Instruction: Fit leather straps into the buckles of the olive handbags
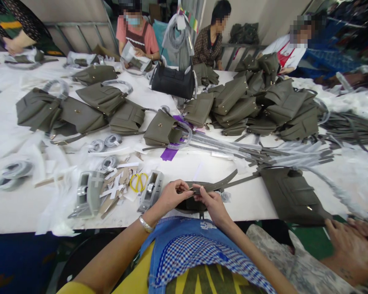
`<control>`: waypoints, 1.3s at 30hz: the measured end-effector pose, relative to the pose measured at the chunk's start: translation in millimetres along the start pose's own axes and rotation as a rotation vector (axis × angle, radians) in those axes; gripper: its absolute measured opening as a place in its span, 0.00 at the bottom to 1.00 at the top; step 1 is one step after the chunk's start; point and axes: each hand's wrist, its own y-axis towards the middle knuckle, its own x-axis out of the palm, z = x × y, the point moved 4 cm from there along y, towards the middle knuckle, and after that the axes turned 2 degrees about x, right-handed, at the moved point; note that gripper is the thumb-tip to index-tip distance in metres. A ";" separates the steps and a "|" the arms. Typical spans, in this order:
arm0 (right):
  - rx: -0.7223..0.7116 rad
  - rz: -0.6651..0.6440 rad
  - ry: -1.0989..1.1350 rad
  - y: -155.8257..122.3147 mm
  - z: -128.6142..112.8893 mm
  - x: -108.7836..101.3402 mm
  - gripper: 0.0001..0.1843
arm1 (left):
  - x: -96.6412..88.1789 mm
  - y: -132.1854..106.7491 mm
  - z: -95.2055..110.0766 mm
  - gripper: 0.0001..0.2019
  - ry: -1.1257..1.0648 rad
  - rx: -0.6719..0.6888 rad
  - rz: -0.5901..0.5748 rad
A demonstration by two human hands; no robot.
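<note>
My left hand [171, 195] and my right hand [212, 203] meet at the near edge of the white table [251, 196]. Both pinch an olive-green strap [214, 185] that runs up and to the right from my fingers. Under the strap lies a dark bag piece [188, 206], partly hidden by my hands. A silver bracelet [145, 224] sits on my left wrist. Just left of my left hand stand a grey tape dispenser [151, 190] and yellow-handled scissors [138, 181].
Olive handbags [251, 102] are heaped at the right and spread at the left [79, 116]; a black handbag [173, 83] stands mid-table. Another olive bag [294, 198] lies at my right, beside a co-worker's hand [351, 245]. Several people work along the far side. Wrapped straps [248, 149] cross the middle.
</note>
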 end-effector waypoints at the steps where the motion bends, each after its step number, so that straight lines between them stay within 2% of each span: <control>1: 0.013 -0.009 0.021 -1.1 -0.4 0.0 0.26 | -0.3 0.2 0.3 0.10 -0.002 -0.002 -0.004; 4: -0.028 0.019 -0.075 -5.0 -7.6 -2.3 0.24 | 0.1 0.9 0.2 0.10 0.007 -0.018 -0.020; 7: -0.145 0.071 -0.248 -9.1 -18.3 -4.1 0.20 | 0.9 1.5 0.4 0.10 0.019 -0.029 -0.031; 14: -0.412 0.098 -0.437 -14.8 -30.9 0.2 0.15 | 0.5 2.5 2.4 0.10 -0.055 -0.099 -0.083; 17: -0.482 0.069 -0.542 -15.5 -34.7 7.2 0.13 | 2.3 4.3 -1.8 0.09 -0.085 -0.126 -0.051; 20: -0.476 0.024 -0.568 -12.3 -35.0 13.2 0.13 | 5.4 5.9 -6.6 0.07 -0.112 -0.134 -0.003; 22: -0.429 0.020 -0.525 -7.4 -33.6 12.9 0.13 | 5.7 5.8 -7.1 0.07 -0.128 -0.127 0.006; 25: -0.238 0.013 -0.329 2.9 -30.2 5.6 0.15 | 1.9 3.3 -0.5 0.11 -0.144 -0.070 -0.069; 28: -0.066 -0.018 -0.038 10.6 -36.0 -6.0 0.16 | -4.3 -2.2 11.3 0.20 -0.081 0.075 -0.217; 30: -0.038 -0.051 0.107 13.7 -47.5 -16.3 0.14 | -8.6 -5.8 14.8 0.22 0.016 0.168 -0.244; 33: -0.093 -0.054 0.196 19.0 -67.4 -38.3 0.15 | -13.1 -7.9 8.0 0.20 0.030 0.185 -0.156; 36: -0.232 0.028 0.230 26.9 -83.0 -64.2 0.16 | -13.4 -7.1 -5.2 0.22 -0.088 0.111 -0.088; 39: -0.378 0.115 0.176 31.3 -94.9 -81.6 0.16 | -16.1 -5.2 -12.2 0.18 -0.087 0.070 -0.010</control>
